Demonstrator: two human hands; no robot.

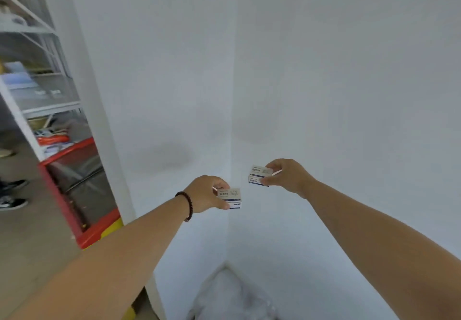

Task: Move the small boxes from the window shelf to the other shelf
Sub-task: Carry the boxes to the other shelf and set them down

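Both my arms reach out toward a white wall corner. My left hand (205,193), with a dark bead bracelet on the wrist, grips small white boxes with blue print (230,198), two stacked by the look of it. My right hand (287,176) holds a similar stack of small boxes (259,176) a little higher and to the right. A white metal shelf (47,105) stands at the far left, blurred, with two small white boxes (47,92) on one level. No window shelf is in view.
A red-framed cart or bin (74,182) stands on the floor below the shelf, beside a white pillar (99,125). A person's dark shoes (13,195) show at the left edge. A crumpled clear plastic bag (232,297) lies in the corner on the floor.
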